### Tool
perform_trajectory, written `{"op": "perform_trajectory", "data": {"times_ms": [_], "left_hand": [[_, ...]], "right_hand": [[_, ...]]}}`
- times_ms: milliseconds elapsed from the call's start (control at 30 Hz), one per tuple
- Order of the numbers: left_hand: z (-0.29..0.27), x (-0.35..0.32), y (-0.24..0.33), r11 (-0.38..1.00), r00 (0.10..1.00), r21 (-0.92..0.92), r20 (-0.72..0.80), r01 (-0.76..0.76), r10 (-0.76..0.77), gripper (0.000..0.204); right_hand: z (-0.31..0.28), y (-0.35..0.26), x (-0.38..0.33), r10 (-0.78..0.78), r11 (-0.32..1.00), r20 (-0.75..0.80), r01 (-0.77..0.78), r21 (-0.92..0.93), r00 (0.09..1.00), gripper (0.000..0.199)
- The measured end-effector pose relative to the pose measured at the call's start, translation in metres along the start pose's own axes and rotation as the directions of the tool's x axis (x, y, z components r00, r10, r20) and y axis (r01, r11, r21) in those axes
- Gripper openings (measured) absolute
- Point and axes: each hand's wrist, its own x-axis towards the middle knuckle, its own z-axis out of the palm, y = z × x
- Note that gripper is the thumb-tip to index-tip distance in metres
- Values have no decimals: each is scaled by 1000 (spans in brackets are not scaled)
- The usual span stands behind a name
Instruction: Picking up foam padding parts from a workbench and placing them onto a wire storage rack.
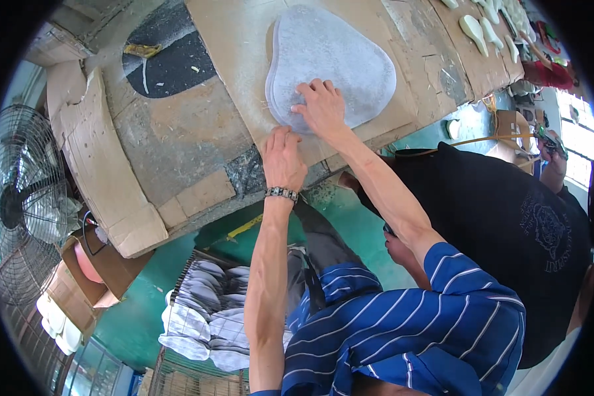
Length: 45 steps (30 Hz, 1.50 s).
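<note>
A light-grey, fuzzy pad [336,56], shaped like a rounded triangle, lies flat on the cardboard-covered table. Along its left side a second edge shows, as if another layer sits beneath. My right hand [320,109] rests on the pad's lower part, palm down, fingers bent and apart. At the pad's lower left edge is my left hand [284,158], a beaded bracelet on its wrist. Its fingers are bent close together against that edge; the fingertips' hold is partly hidden.
A black oval sheet [168,56] with a yellowish scrap lies at the far left. Several cream shaped pieces [475,33] sit at the far right. A wire basket [198,369] below holds stacked grey pads. A fan [20,198] stands left; a person in black [475,244] works at right.
</note>
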Motion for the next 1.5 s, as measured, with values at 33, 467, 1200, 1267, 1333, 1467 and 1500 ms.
{"op": "perform_trajectory", "data": {"times_ms": [33,467,1200,1267,1333,1467,1500], "left_hand": [[1,2,-1,998,999,35,-2,-43,43,32],[-9,-14,-15,998,998,-22,13,62,-62,34],[-10,25,-21,999,998,1,-41,40,-40,40],[-12,23,-25,996,994,-15,-51,92,-92,39],[-14,15,-28,993,989,-59,-99,102,-108,44],[-19,7,-28,993,992,-29,-48,118,-119,48],[-21,6,-26,992,991,-33,-53,120,-121,48]], "right_hand": [[-2,-1,-1,21,1000,39,-20,-16,999,46],[-7,17,-8,-130,990,65,134,-51,989,40],[-15,13,11,-375,911,55,378,-162,926,12],[-26,12,8,-250,968,25,250,3,968,31],[-29,7,6,-175,983,152,181,-31,973,56],[-36,3,13,-157,979,-29,152,-136,987,78],[-41,5,15,-142,982,-106,126,-143,984,78]]}}
